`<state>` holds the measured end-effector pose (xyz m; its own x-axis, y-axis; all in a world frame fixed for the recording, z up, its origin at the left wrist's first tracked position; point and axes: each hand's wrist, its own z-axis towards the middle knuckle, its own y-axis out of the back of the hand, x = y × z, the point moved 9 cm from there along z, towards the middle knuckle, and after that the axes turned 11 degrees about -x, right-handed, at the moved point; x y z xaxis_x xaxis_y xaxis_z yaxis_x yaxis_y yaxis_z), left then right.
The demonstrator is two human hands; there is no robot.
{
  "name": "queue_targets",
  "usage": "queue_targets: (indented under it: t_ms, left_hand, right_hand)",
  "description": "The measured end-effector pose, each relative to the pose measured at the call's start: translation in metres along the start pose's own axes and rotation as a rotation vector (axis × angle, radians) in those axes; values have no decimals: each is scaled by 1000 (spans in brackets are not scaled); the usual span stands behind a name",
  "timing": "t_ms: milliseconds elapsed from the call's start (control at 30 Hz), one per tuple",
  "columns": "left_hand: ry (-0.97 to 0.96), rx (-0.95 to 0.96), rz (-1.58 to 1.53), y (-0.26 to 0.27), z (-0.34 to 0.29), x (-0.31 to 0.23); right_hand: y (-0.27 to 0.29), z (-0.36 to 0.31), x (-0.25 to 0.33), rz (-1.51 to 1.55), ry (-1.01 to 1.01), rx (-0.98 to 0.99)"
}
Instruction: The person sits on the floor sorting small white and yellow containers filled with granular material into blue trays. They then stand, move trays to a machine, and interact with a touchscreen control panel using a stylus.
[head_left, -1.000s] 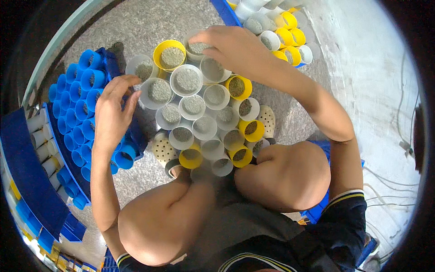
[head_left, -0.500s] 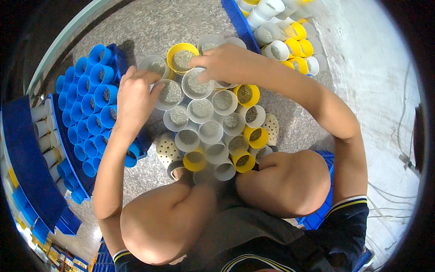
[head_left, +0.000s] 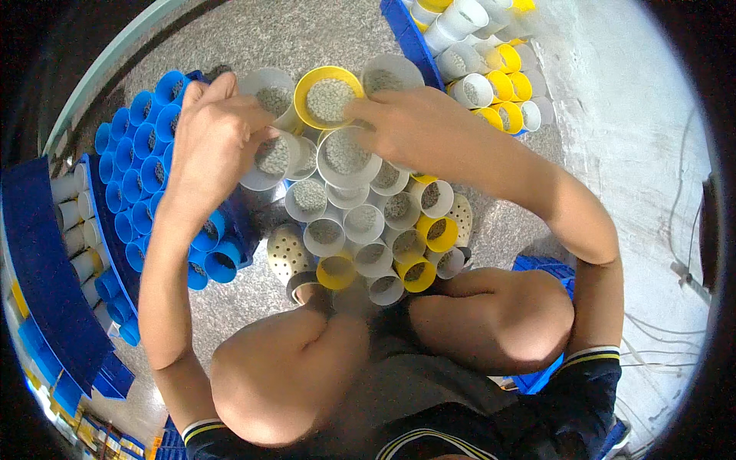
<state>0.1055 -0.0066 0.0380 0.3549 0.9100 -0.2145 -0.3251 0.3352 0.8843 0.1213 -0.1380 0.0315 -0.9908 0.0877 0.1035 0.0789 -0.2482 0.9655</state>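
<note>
At the left edge of the speckled floor point(head_left: 253, 46), blue tubes point(head_left: 142, 165) lie stacked against a blue crate point(head_left: 46, 261); they have not shifted. Your left hand point(head_left: 215, 142) has come in from those tubes over the last second and now sits closed around a white tube point(head_left: 268, 157) at the upper left corner of the pile of white and yellow tubes point(head_left: 368, 230) (each shows grey grainy filling at its open end). This means the work has moved from reaching to gripping.

Your right hand point(head_left: 418, 126) has stayed at the top of the pile, fingers curled over a larger white tube point(head_left: 346, 157) just below a yellow-rimmed tube point(head_left: 328, 96). Whether it fully clamps that tube, you cannot tell.

A second tube stack point(head_left: 483, 69) rests at the upper right.
</note>
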Motion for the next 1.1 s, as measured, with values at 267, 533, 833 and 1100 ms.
queue_targets:
  t_ms: [267, 533, 833, 1100]
  left_hand:
    - [-318, 69, -113, 10, 29, 1]
    - [-522, 80, -361, -24, 39, -10]
    - [-568, 90, -368, -35, 39, -8]
    - [-368, 95, -174, -40, 50, 11]
  right_hand:
    - [22, -6, 29, 186, -476, 273]
    - [-26, -3, 55, 319, -836, 83]
    - [-28, 15, 63, 192, -742, 22]
    - [-39, 14, 47, 170, -818, 119]
